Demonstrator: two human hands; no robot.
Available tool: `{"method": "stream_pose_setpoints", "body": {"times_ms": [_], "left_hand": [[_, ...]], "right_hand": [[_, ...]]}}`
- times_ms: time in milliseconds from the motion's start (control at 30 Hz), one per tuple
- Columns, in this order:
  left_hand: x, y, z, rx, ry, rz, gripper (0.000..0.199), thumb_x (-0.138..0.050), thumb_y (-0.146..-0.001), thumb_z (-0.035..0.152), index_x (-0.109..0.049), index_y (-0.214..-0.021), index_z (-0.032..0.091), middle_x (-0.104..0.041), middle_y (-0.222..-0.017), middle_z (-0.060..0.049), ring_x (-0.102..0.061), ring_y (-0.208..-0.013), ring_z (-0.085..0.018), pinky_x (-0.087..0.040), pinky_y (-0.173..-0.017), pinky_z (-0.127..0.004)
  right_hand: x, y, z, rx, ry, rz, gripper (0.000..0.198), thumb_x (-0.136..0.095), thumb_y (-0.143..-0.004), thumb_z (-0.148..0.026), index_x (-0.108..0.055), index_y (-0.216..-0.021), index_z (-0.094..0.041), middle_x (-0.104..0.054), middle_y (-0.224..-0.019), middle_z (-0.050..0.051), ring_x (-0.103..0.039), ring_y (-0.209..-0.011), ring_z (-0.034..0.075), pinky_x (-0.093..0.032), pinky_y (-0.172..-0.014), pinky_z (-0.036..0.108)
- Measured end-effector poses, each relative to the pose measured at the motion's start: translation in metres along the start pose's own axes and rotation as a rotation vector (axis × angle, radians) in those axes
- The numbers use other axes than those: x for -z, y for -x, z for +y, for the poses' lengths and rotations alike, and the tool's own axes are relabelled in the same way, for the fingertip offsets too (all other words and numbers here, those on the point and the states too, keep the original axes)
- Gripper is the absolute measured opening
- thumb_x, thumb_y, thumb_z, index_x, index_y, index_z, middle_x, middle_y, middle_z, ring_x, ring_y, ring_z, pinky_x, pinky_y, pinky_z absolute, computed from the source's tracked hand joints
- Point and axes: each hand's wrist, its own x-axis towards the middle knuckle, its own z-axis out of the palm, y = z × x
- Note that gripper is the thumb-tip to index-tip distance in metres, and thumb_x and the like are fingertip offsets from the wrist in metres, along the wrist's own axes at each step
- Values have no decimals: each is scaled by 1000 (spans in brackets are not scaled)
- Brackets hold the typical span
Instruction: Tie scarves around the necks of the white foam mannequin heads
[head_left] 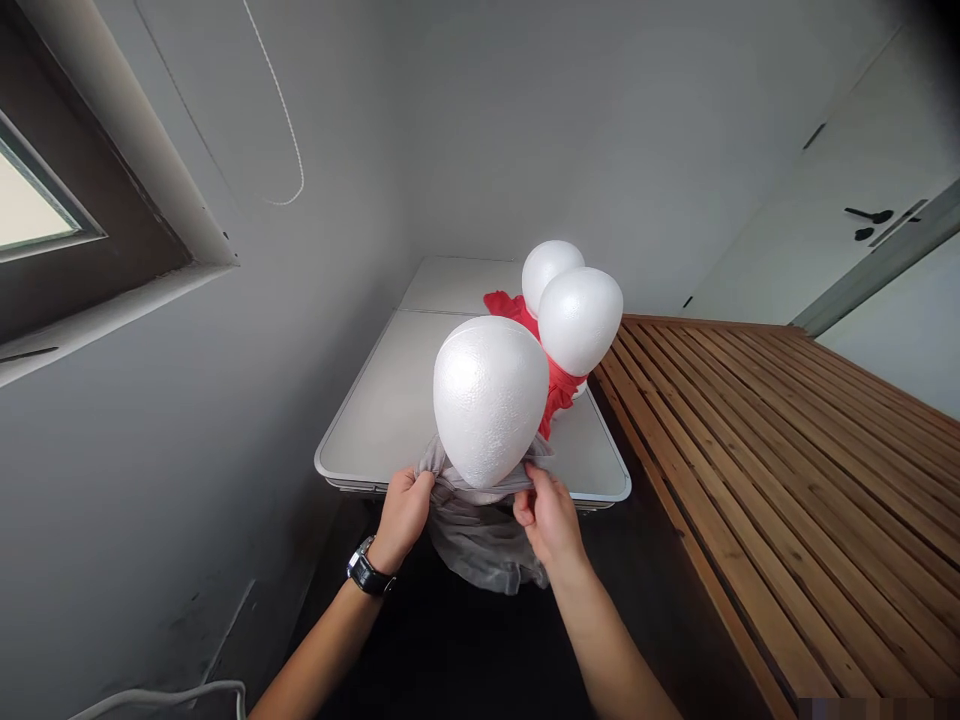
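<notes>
A pale grey folding counter (390, 400) with rounded corners and a seam across its middle is standing against a plain grey wall (225, 420). At its near edge a large white egg-shaped foam head form (491, 398) is sitting upright, with a thin light grey fabric garment (480, 545) gathered around its base and hanging down over the counter's front edge.

The left hand (403, 515) is gripping the grey fabric at the left side of the form's base, fingers clenched on the cloth; a black wristwatch (369, 572) is showing on that wrist. The right hand (551, 520) is pinching the fabric at the right side of the base, fingers closed on it just below the foam. Both hands are sitting at the counter's near edge, one on either side of the form.

Behind the near form, two further white foam forms (579, 318) are standing close together, one partly hiding the other, with a red fabric garment (559, 385) bunched about their bases.

To the right, a slatted brown wooden surface (765, 460) is running alongside the counter, just beside its right edge. At upper left a dark-framed window (45, 215) is admitting daylight, and a thin white cord (289, 125) is looping down the wall. At upper right a white door (862, 190) with dark handles is showing.
</notes>
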Motion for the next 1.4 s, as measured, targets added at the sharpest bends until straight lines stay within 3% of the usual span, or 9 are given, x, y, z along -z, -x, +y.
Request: {"method": "stream_pose_setpoints", "body": {"times_ms": [233, 333, 433, 567, 667, 800, 933, 1133, 1400], "left_hand": [[20, -5, 12, 18, -9, 61, 24, -54, -85, 36, -64, -72, 18, -63, -62, -2, -58, -62, -14, -45, -62, -23], [20, 1, 16, 40, -17, -18, 30, -58, -92, 44, -65, -78, 18, -64, -65, -2, -60, -63, -15, -48, -63, -24], [13, 11, 20, 49, 44, -116, 42, -65, -93, 58, -67, -83, 18, -67, -71, -3, -62, -67, -16, -51, -65, -25], [3, 24, 25, 107, 48, -255, 45, -71, -90, 61, -70, -85, 17, -68, -74, -5, -62, -67, -16, -52, -65, -25], [-1, 32, 29, 71, -36, -405, 42, -71, -92, 58, -75, -89, 16, -73, -84, -8, -63, -71, -17, -53, -68, -27], [-2, 38, 32, -30, -260, -467, 36, -61, -99, 46, -75, -85, 16, -73, -80, -7, -60, -71, -17, -48, -68, -26], [-2, 38, 25, -92, -352, -388, 33, -56, -100, 38, -72, -80, 17, -72, -79, -6, -58, -72, -17, -43, -70, -26], [-5, 34, 8, -98, -213, -177, 35, -56, -99, 45, -74, -86, 17, -73, -87, -6, -60, -81, -18, -46, -75, -26], [17, 16, 12, -85, -92, 5, 36, -58, -98, 47, -76, -99, 17, -78, -99, -7, -68, -93, -21, -53, -85, -28]], "right_hand": [[26, -18, -24, 12, -152, 24, 48, -85, -69, -47, -44, -70, -22, -40, -47, -9, -33, -40, 5, -29, -40, 18], [32, -8, -18, -10, -71, -49, 53, -86, -72, -62, -56, -82, -20, -60, -62, -2, -49, -43, 9, -35, -40, 21], [36, 19, 8, -13, 89, -53, 71, -71, -79, -88, -58, -81, -18, -65, -66, 3, -48, -38, 9, -28, -37, 20], [31, 56, 50, -315, 441, -428, 97, -47, -79, -108, -64, -77, -13, -64, -57, 9, -47, -33, 9, -14, -34, 17], [17, 63, 61, -326, 404, -572, 101, -49, -76, -109, -69, -90, -10, -70, -65, 10, -50, -35, 9, -20, -34, 17], [-1, 49, 56, -279, 372, -427, 89, -54, -79, -103, -64, -81, -15, -64, -58, 6, -52, -37, 12, -22, -34, 19], [-2, 44, 52, -147, 434, -255, 71, -56, -89, -86, -58, -64, -19, -59, -54, 8, -53, -39, 15, -28, -38, 24], [24, 58, 34, 131, 430, 27, 52, -66, -89, -74, -65, -84, -22, -70, -71, 10, -64, -50, 21, -47, -45, 32], [63, 57, -10, 84, 181, 157, 43, -75, -83, -61, -56, -85, -23, -61, -63, 2, -63, -54, 19, -43, -42, 26]]}}
